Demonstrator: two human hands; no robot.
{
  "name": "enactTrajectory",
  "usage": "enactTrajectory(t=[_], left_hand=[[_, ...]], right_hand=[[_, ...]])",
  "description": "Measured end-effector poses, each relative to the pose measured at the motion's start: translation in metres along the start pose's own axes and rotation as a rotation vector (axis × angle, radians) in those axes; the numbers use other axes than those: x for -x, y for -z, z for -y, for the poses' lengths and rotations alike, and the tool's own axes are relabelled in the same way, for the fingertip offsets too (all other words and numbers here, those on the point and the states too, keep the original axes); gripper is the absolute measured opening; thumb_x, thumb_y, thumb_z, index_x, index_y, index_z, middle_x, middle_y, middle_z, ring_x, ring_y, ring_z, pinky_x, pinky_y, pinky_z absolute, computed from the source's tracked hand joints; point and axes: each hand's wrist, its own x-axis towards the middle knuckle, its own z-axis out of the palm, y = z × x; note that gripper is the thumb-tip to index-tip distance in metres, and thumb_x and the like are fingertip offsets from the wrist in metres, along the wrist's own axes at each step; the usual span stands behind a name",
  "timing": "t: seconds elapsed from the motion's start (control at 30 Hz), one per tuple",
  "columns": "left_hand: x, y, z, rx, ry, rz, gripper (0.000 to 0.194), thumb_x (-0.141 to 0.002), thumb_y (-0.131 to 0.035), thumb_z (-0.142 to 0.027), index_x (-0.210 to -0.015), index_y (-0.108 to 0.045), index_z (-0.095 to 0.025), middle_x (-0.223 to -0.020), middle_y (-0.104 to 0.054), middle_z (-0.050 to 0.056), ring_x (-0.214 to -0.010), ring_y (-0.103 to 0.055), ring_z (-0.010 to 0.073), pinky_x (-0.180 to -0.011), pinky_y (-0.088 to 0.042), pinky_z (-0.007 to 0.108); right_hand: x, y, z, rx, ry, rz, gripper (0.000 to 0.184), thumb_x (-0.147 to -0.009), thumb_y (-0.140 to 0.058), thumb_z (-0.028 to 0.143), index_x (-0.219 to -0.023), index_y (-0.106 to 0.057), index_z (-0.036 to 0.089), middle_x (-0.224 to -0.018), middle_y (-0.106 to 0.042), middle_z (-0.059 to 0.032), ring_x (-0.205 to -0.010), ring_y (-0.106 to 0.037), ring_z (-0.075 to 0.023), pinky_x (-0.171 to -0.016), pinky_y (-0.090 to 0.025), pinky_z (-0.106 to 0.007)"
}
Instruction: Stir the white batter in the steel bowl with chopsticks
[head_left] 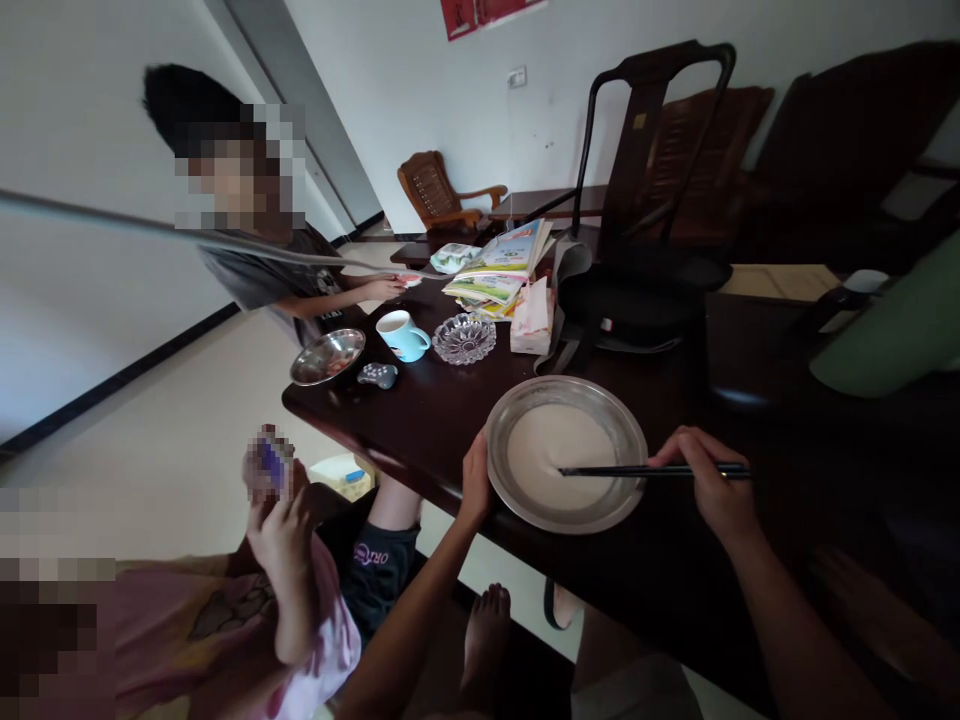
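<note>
Mug [401, 338] and glass dish [464, 341] stand beyond bowl [631, 430].

- Dark shorts [386, 565] on the person sitting at the left: small pinkish letters that look like "ORI", slanted, next to a round mark. I can't read any more there.
- Red paper [487, 14] high on the wall: dark writing, but the top is cut off, so I can't read it.
- Books [501, 262] in the pile on the table: tiny words on the covers, too small to read.
- Grey shirt [296, 275] at the back: pale letters, too blurry to read.
</note>
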Motion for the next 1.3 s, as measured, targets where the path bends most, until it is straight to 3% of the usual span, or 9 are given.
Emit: enactTrajectory(t=[0.1, 0.3, 0.47, 0.63, 0.8, 0.97, 1.13, 1.3], left_hand=[[0.0000, -0.0010, -0.0006, 0.000, 0.003, 0.002, 0.050, -0.093, -0.037, -0.048, -0.120, -0.065, -0.017, -0.126, -0.065, 0.008, -0.121, -0.054, 0.0241, -0.109, -0.034, 0.037], [-0.0003, -0.0001, 0.0021, -0.007, 0.014, -0.017, 0.050, -0.091, -0.039, -0.050, -0.118, -0.066, -0.018, -0.126, -0.065, 0.008, -0.122, -0.054, 0.0252, -0.109, -0.034, 0.039], [0.0010, -0.0006, -0.0018, -0.017, -0.001, -0.014, 0.050, -0.091, -0.039, -0.050, -0.117, -0.067, -0.018, -0.125, -0.065, 0.008, -0.121, -0.054, 0.0255, -0.109, -0.033, 0.039], [0.0001, -0.0044, -0.0034, -0.002, 0.002, -0.010, 0.049, -0.091, -0.039, -0.050, -0.116, -0.067, -0.017, -0.125, -0.066, 0.008, -0.121, -0.055, 0.0258, -0.109, -0.033, 0.040], [-0.0011, -0.0050, -0.0010, 0.005, 0.012, -0.013, 0.050, -0.091, -0.040, -0.051, -0.116, -0.067, -0.017, -0.123, -0.066, 0.008, -0.121, -0.054, 0.0263, -0.109, -0.034, 0.040], [-0.0008, -0.0037, -0.0001, -0.002, -0.002, -0.003, 0.050, -0.092, -0.038, -0.050, -0.118, -0.066, -0.017, -0.125, -0.066, 0.008, -0.122, -0.054, 0.0262, -0.110, -0.033, 0.040], [-0.0009, -0.0030, 0.0008, -0.018, -0.001, -0.004, 0.050, -0.092, -0.038, -0.049, -0.117, -0.067, -0.018, -0.125, -0.065, 0.008, -0.123, -0.053, 0.0256, -0.111, -0.031, 0.039], [-0.0011, -0.0034, -0.0008, -0.011, -0.003, 0.004, 0.050, -0.092, -0.038, -0.050, -0.118, -0.066, -0.018, -0.126, -0.065, 0.008, -0.121, -0.055, 0.0256, -0.109, -0.033, 0.040]], right_hand=[[-0.0011, 0.0013, 0.0010, 0.044, 0.036, 0.115, 0.032, -0.092, -0.051, 0.038, -0.070, -0.069, 0.023, -0.071, -0.066, -0.0024, -0.070, -0.062, -0.0179, -0.068, -0.047, -0.030], [-0.0010, 0.0043, 0.0010, 0.028, -0.008, -0.053, 0.036, -0.094, -0.047, 0.039, -0.067, -0.065, 0.023, -0.066, -0.065, -0.0015, -0.065, -0.060, -0.0169, -0.064, -0.046, -0.029], [-0.0012, 0.0027, 0.0016, 0.070, 0.067, 0.114, 0.030, -0.092, -0.052, 0.039, -0.074, -0.071, 0.024, -0.074, -0.066, -0.0029, -0.074, -0.063, -0.0184, -0.071, -0.048, -0.030], [-0.0026, 0.0061, -0.0021, 0.027, -0.017, -0.039, 0.037, -0.094, -0.047, 0.039, -0.067, -0.065, 0.023, -0.065, -0.064, -0.0012, -0.065, -0.060, -0.0169, -0.065, -0.047, -0.029], [-0.0027, 0.0053, 0.0007, 0.048, 0.063, 0.163, 0.032, -0.093, -0.050, 0.037, -0.071, -0.069, 0.023, -0.073, -0.066, -0.0024, -0.072, -0.063, -0.0179, -0.069, -0.047, -0.030], [-0.0028, 0.0071, 0.0020, 0.019, 0.003, 0.002, 0.036, -0.094, -0.047, 0.038, -0.066, -0.065, 0.023, -0.066, -0.063, -0.0009, -0.066, -0.061, -0.0165, -0.064, -0.045, -0.029], [-0.0030, 0.0044, 0.0035, 0.047, 0.080, 0.172, 0.033, -0.092, -0.050, 0.037, -0.071, -0.070, 0.023, -0.074, -0.066, -0.0029, -0.072, -0.063, -0.0179, -0.069, -0.048, -0.030], [-0.0030, 0.0072, 0.0019, 0.022, 0.025, -0.003, 0.034, -0.094, -0.047, 0.037, -0.068, -0.066, 0.024, -0.066, -0.063, -0.0013, -0.066, -0.060, -0.0168, -0.065, -0.047, -0.029]])
